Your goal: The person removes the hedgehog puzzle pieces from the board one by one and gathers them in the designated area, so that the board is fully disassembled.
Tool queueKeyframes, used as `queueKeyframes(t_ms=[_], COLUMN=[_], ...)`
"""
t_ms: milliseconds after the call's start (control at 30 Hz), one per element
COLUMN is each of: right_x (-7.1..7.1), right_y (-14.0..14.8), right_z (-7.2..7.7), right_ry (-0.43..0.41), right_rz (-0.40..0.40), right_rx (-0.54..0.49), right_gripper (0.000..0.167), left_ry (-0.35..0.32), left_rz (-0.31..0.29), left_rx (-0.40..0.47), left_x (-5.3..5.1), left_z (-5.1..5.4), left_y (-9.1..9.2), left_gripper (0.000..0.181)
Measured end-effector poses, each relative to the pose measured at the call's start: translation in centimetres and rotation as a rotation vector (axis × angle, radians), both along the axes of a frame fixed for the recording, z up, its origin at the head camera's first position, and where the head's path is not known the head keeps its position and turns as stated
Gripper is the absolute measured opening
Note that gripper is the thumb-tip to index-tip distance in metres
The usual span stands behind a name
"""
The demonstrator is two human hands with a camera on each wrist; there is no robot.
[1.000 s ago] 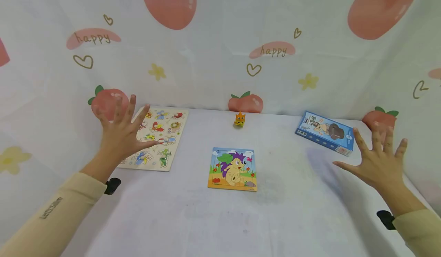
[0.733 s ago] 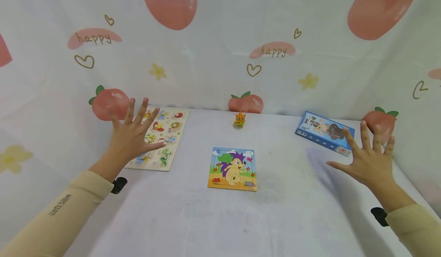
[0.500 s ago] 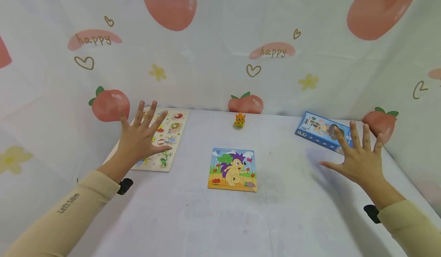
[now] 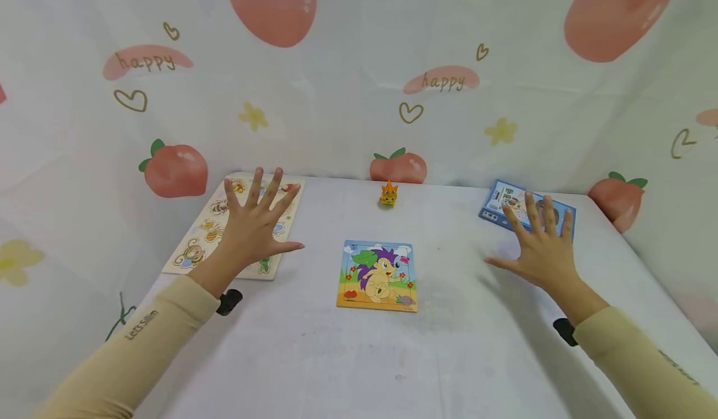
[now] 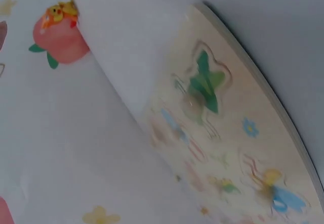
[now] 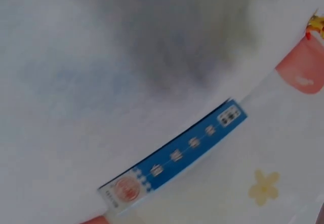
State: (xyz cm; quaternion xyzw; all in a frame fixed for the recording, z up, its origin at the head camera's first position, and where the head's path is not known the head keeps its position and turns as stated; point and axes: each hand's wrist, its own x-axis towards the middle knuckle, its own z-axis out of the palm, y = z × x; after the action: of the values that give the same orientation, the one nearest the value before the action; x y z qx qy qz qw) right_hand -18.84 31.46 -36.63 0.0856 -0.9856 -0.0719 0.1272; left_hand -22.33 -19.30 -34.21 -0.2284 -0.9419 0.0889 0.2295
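In the head view, we see the left hand (image 4: 252, 229) with its fingers straight and widely spread, gripping nothing. It is in front of the cream-coloured flat board with coloured animal pieces (image 4: 204, 232), and it hides from us the middle and much of the right part of this board. The right hand (image 4: 544, 254) is likewise spread, its fingers straight and free. It covers the near part of the blue-and-white flat rectangular box (image 4: 499, 204), so the print there is interrupted. How high the hands are above these things, we cannot tell exactly. Between the hands, the square hedgehog puzzle with blue and orange border (image 4: 378, 275) lies fully visible on the white cloth (image 4: 359, 369). Farther back stands the small orange-and-yellow figure (image 4: 389, 193), whose details are too small for us. The beige sleeves (image 4: 134, 356) are cut by the picture's edges.

In the left wrist view, the board is cut off at the bottom and right, and its pieces are blurred.

In the right wrist view, we read mostly the box's blue side; its little pictures are unclear. The figure is cut by the right edge.
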Motion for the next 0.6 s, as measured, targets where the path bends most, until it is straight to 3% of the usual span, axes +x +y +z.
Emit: queueKeyframes(t_ms=[167, 367, 600], right_x=[-1.2, -2.5, -3.9], right_y=[-2.4, -5.4, -8.8], right_z=[-0.8, -1.1, -1.5], right_ry=[0.021, 0.036, -0.021], right_rz=[0.039, 0.064, 0.079], right_rx=[0.006, -0.073, -0.144], right_gripper=[0.112, 0.112, 0.111], left_ry=[-0.024, -0.033, -0.138], left_rz=[-0.018, -0.061, -0.076], left_rx=[-0.02, 0.009, -0.008], left_x=[-0.1, -0.4, -0.3], left_z=[-0.7, -1.6, -2.5], left_y=[1.5, 3.3, 5.3], left_gripper=[0.108, 0.109, 0.108])
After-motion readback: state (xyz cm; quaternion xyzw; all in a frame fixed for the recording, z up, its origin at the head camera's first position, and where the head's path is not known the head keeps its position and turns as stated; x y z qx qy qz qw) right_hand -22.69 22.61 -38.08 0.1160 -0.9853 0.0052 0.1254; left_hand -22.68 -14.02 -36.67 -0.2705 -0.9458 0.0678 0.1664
